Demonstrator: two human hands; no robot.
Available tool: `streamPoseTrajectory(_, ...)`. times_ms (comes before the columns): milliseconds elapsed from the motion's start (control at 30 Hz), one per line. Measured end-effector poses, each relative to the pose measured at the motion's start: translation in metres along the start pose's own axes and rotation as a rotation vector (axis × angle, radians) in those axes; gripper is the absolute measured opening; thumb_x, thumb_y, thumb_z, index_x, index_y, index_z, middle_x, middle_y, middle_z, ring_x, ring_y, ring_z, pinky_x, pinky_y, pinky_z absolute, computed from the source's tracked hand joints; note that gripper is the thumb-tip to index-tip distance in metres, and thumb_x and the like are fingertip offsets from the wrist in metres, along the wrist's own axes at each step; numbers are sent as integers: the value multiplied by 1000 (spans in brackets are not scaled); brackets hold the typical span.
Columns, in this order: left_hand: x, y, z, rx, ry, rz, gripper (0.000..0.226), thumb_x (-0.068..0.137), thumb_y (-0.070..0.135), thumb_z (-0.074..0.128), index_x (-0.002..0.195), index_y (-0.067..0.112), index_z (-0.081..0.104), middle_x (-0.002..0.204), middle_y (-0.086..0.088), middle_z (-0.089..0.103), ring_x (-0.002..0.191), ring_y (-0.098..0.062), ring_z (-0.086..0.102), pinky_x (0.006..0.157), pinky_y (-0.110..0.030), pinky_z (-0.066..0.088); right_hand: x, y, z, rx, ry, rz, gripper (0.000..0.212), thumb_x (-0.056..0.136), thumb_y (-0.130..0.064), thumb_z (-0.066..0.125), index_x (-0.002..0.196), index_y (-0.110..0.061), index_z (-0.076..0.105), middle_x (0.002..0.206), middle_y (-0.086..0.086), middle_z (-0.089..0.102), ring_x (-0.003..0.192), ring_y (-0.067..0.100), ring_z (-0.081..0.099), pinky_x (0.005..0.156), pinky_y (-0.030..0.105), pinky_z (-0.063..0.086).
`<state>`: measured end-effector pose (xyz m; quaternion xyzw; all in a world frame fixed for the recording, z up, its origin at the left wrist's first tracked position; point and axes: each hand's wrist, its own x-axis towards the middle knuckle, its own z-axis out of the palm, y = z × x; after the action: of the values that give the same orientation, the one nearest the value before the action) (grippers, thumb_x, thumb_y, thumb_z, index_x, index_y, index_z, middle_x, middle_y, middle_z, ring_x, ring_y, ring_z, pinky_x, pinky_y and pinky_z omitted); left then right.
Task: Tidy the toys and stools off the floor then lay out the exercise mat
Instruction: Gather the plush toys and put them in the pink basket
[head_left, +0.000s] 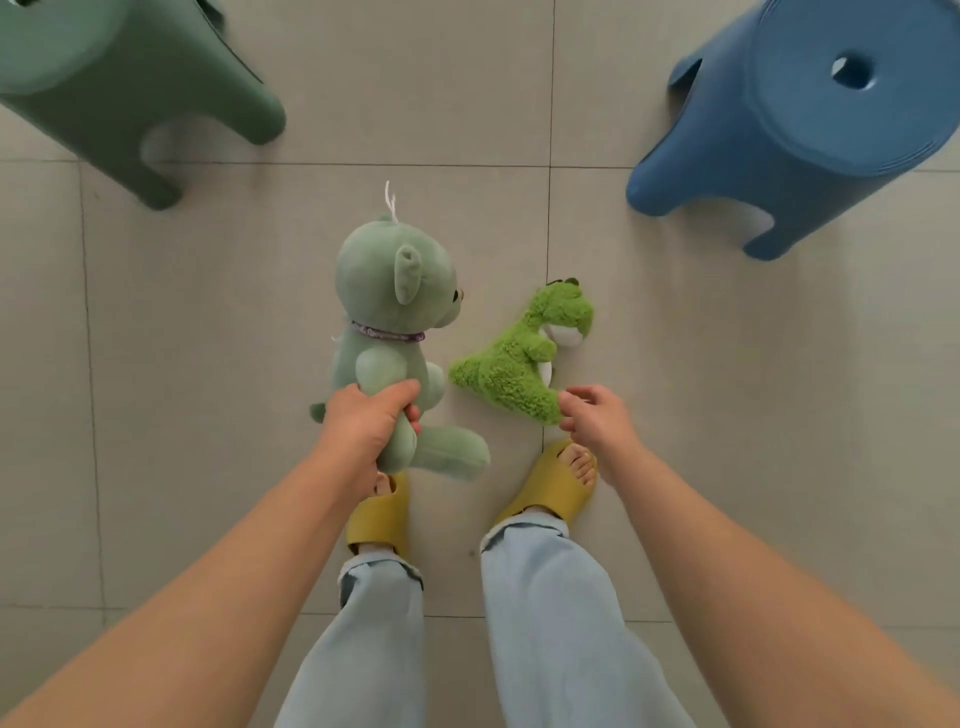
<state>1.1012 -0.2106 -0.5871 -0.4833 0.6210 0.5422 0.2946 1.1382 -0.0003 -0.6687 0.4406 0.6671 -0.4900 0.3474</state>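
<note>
A pale green teddy bear (387, 317) was gripped by its lower body. Beside it, a fuzzy green dinosaur (519, 358) lay on the floor. A green stool (124, 88) and a blue stool (810, 130) stood upright beyond.

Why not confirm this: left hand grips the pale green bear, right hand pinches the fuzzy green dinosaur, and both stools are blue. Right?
Not quite. Head view: only the right stool is blue; the left stool is green. The left hand grips the bear, the right hand pinches the dinosaur.
</note>
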Motion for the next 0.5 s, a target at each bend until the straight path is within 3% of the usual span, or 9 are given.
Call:
streamPoseTrajectory(133,31,-16,10,-3,7,-50,14,86,14,63,76,10,55,52,-2,55,35,-6,50,51,-23,46,48,-8,14,-28,-8,-16,45,91,-24,55,130,-5,45,119,9,55,102,23,57,94,40,47)
streamPoseTrajectory(333,61,-24,12,44,26,-62,19,87,13,62,70,10,54,40,4,54,33,-5,49,42,-16,46,101,-24,36,-146,-22,-73,64,92,-22,56,146,-11,23,148,9,35,127,28,45,107,43,38)
streamPoseTrajectory(400,65,-23,13,66,38,-57,19,87,12,62,70,10,54,44,2,54,32,-5,49,41,-14,46,112,-24,41,-281,-29,-119,61,91,-19,58,144,-10,30,148,9,37,130,27,43,108,39,36)
streamPoseTrajectory(500,65,-18,19,63,50,-45,18,88,11,61,72,9,53,56,-4,52,31,-4,47,40,-12,45,118,-20,43,-349,20,-113,36,88,-10,61,123,-9,56,126,13,58,113,28,56,96,34,45)
